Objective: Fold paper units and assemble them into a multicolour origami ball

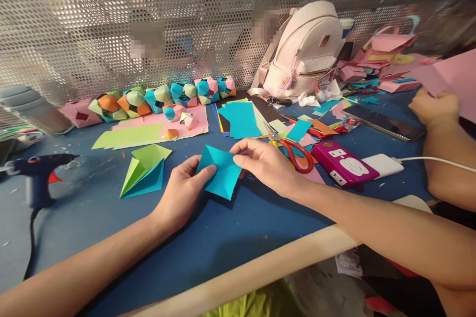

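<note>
A creased blue square of paper [222,172] is held up over the blue table, in the middle of the head view. My left hand [185,185] pinches its left edge, thumb on top. At its upper right corner, my right hand [262,163] grips the sheet between thumb and fingers. Left of my left hand lies a folded paper piece [147,168] in green and blue. Red-handled scissors [297,153] rest just beyond my right hand, with a stack of blue paper sheets [243,119] behind them.
A row of paper balls [159,100] lines the mesh partition [208,10]. A glue gun [35,178] stands at left. A purple power strip [340,163], a phone [385,121] and a pale backpack [305,54] are at right, beside another person's hand [435,106] holding pink paper.
</note>
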`<action>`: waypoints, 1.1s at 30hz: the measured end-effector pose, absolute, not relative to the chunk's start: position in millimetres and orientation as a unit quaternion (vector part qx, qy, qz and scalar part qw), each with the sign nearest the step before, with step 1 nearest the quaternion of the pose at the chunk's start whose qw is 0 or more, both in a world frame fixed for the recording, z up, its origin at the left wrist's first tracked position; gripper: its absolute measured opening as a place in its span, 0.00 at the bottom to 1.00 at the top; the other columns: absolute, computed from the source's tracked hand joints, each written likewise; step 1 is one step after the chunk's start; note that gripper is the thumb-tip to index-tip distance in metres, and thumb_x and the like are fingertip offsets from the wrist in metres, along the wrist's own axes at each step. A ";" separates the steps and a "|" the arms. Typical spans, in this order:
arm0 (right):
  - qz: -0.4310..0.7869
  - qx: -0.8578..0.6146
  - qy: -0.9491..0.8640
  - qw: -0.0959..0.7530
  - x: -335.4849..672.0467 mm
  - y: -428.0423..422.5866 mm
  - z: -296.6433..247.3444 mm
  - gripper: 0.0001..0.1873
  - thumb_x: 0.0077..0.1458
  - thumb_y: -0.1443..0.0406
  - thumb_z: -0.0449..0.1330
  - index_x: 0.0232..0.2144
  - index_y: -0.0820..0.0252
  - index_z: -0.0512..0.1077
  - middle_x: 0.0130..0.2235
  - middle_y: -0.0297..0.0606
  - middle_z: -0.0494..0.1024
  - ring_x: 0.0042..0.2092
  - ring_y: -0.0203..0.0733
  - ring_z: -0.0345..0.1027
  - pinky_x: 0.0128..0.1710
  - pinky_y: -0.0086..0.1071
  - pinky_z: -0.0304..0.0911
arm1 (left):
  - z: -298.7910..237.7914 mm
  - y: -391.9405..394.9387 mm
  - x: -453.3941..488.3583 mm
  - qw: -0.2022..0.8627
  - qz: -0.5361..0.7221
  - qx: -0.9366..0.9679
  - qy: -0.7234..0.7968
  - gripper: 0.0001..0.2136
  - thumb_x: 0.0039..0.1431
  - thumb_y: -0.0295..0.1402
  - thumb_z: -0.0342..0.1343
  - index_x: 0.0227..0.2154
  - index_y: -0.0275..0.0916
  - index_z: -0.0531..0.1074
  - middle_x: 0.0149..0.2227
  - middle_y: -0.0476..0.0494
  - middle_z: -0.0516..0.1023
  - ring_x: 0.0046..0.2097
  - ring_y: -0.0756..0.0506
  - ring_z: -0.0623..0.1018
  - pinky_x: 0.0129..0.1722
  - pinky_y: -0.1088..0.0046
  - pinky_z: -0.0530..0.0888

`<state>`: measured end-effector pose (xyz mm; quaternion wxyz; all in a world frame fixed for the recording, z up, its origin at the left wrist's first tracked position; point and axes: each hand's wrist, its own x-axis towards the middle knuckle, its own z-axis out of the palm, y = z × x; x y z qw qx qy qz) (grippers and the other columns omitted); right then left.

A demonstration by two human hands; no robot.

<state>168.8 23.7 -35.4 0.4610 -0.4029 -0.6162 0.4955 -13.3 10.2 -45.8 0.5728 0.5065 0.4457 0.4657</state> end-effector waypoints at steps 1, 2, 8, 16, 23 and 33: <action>0.486 -0.404 -0.626 0.456 169.0 23.8 -35.8 0.03 0.50 0.67 0.58 0.30 0.60 0.68 0.27 0.28 0.70 0.25 0.30 0.65 0.26 0.27 0.62 | -45.2 10.3 -13.2 0.572 0.473 0.498 0.448 0.10 0.49 0.37 0.64 0.32 0.38 0.76 0.29 0.50 0.76 0.28 0.52 0.71 0.30 0.76 0.69; 0.481 -0.402 -0.636 0.450 169.0 23.9 -36.3 0.02 0.49 0.67 0.59 0.29 0.61 0.69 0.27 0.28 0.70 0.26 0.30 0.65 0.26 0.27 0.62 | -44.1 10.4 -13.1 0.575 0.479 0.487 0.451 0.11 0.48 0.36 0.65 0.33 0.37 0.76 0.29 0.50 0.77 0.28 0.52 0.72 0.30 0.76 0.70; 0.497 -0.406 -0.627 0.441 166.3 25.2 -39.7 0.04 0.50 0.65 0.59 0.27 0.61 0.69 0.27 0.30 0.72 0.26 0.33 0.69 0.29 0.30 0.65 | -34.7 14.2 -11.5 0.643 0.526 0.376 0.410 0.10 0.44 0.31 0.67 0.30 0.36 0.74 0.29 0.48 0.78 0.30 0.49 0.76 0.32 0.73 0.74; 0.515 -0.402 -0.596 0.467 163.4 27.5 -44.1 0.04 0.49 0.65 0.60 0.28 0.60 0.68 0.28 0.32 0.74 0.28 0.36 0.72 0.31 0.31 0.70 | -34.0 15.6 -7.6 0.703 0.509 0.314 0.385 0.05 0.50 0.28 0.61 0.31 0.35 0.75 0.34 0.42 0.81 0.38 0.43 0.80 0.44 0.66 0.76; 0.503 -0.404 -0.618 0.449 162.5 25.6 -44.9 0.05 0.50 0.64 0.59 0.28 0.60 0.68 0.27 0.30 0.72 0.27 0.34 0.69 0.29 0.30 0.69 | -33.8 6.9 -3.1 0.684 0.501 0.344 0.402 0.06 0.47 0.27 0.63 0.30 0.34 0.75 0.30 0.42 0.81 0.35 0.42 0.80 0.41 0.66 0.76; 0.516 -0.397 -0.620 0.438 161.1 25.9 -47.1 0.06 0.50 0.63 0.60 0.28 0.59 0.67 0.26 0.29 0.71 0.25 0.33 0.68 0.27 0.29 0.68 | -38.7 10.0 -5.2 0.666 0.516 0.345 0.414 0.10 0.44 0.26 0.64 0.30 0.36 0.70 0.29 0.48 0.79 0.30 0.48 0.78 0.35 0.71 0.75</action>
